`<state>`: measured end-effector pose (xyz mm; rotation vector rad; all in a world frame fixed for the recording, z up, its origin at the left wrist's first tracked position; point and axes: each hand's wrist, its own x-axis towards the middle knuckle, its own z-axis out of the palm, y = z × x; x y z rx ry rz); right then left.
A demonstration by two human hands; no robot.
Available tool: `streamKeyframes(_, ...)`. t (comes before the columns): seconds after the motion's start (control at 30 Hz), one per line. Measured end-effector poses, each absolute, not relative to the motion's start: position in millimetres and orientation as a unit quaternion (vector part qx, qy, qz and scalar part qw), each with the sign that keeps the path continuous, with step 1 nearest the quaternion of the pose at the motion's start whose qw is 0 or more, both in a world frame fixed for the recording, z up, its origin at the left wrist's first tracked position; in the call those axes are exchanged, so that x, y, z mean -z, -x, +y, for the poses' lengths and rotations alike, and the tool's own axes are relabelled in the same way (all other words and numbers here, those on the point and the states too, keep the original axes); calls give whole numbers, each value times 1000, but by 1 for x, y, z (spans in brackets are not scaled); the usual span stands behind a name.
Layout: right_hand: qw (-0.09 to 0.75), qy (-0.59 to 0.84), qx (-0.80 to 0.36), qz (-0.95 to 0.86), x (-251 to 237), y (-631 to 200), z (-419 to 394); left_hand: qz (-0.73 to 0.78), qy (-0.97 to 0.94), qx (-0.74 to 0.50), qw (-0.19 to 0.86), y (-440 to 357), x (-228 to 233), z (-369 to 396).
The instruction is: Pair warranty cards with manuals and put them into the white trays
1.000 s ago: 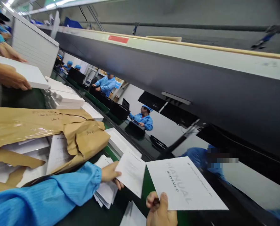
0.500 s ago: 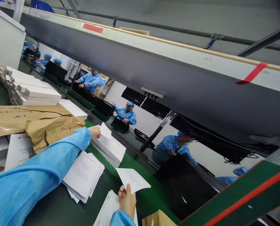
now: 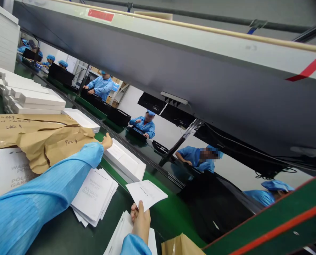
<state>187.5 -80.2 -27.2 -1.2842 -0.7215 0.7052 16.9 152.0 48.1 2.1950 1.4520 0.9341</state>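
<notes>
My left hand is beside the upper left end of a shallow open white box on the green belt. Its visible fingers look apart, with nothing seen in them. Flat white paper lies inside the box. Lower down, my right hand pinches a white printed booklet by its near edge, tilted up beside the box's near end. Under that hand is a stack of white booklets, partly covered by the wrist. Between my arms sits another pile of booklets, its top cover printed with warranty text.
Brown paper wrapping covers more booklets at left. Behind it are stacked white boxes and another white box on the belt. A shelf hangs overhead. Co-workers in blue sit across the line; a brown paper packet is at the bottom.
My left hand has let go of a white sheet over the box and drawn back to its left end. The sheet now lies inside. My right hand still holds its booklet, turned slightly.
</notes>
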Motion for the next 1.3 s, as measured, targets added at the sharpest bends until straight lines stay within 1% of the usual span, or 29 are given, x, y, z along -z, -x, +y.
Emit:
streamKeyframes(0.2,664,594,-296,-345,28,-185,-80,424,-873,-216,107,-49,-30,134)
streamKeyframes(0.4,649,607,-303,-344,33,-189,-77,494,-849,-176,64,-71,-19,128)
streamKeyframes(0.6,638,581,-302,-405,28,-182,-80,489,-837,-239,51,-64,-22,117)
streamKeyframes(0.7,634,564,-299,-437,22,-177,-83,482,-827,-280,71,-49,-30,106)
streamKeyframes(0.83,626,554,-332,-438,14,-171,-91,480,-808,-321,111,-20,-37,85)
streamKeyframes(0.97,593,562,-335,-470,-9,-163,-101,488,-795,-337,129,8,-24,57)
streamKeyframes(1.07,543,596,-296,-513,-41,-162,-93,502,-799,-307,123,18,-3,40)
streamKeyframes(1.2,508,654,-202,-523,-80,-172,-42,520,-802,-272,111,22,17,30)
streamKeyframes(1.3,485,703,-170,-491,-85,-183,9,515,-804,-279,101,21,20,29)
